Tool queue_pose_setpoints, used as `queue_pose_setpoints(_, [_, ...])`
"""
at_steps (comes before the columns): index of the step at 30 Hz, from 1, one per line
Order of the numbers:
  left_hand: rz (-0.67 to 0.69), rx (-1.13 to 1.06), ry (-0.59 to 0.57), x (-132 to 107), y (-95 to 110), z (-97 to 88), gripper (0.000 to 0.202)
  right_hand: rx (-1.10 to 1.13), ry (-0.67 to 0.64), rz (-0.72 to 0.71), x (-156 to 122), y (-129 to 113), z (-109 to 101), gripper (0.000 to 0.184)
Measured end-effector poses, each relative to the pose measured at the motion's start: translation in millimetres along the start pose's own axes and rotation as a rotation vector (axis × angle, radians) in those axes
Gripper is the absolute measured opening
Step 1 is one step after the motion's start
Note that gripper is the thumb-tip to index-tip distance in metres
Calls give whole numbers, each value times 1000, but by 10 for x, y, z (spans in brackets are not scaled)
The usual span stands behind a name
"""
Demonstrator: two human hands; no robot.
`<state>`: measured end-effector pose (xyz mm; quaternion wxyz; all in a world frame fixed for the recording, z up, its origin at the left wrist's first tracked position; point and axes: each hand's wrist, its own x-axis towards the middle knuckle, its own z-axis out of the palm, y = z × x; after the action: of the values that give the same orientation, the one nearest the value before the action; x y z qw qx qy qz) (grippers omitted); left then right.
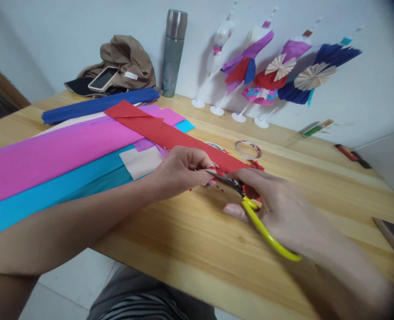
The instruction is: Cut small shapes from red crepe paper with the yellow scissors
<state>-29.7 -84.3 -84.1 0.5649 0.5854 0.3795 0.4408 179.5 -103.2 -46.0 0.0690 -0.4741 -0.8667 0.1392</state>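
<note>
My right hand is closed round a pair of scissors with yellow handles and dark blades. The blade tips point left, to the fingertips of my left hand. That hand pinches a small piece of red paper, mostly hidden by its fingers, and the blades meet it there. Tiny red scraps lie on the wood just below. Behind both hands stretches a long folded strip of red paper. More crumpled red bits sit beside my right hand.
Pink paper, blue paper and a dark blue roll cover the table's left. Along the wall stand a flask and several decorated figures on white stands. A tape ring lies mid-table; a dark flat device is at right.
</note>
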Motion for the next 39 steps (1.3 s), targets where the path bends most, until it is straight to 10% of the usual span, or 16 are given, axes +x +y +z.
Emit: queue_pose_setpoints(39, [-41, -12, -13, 4, -8, 6, 5, 69, 53, -75, 16, 14, 48, 54])
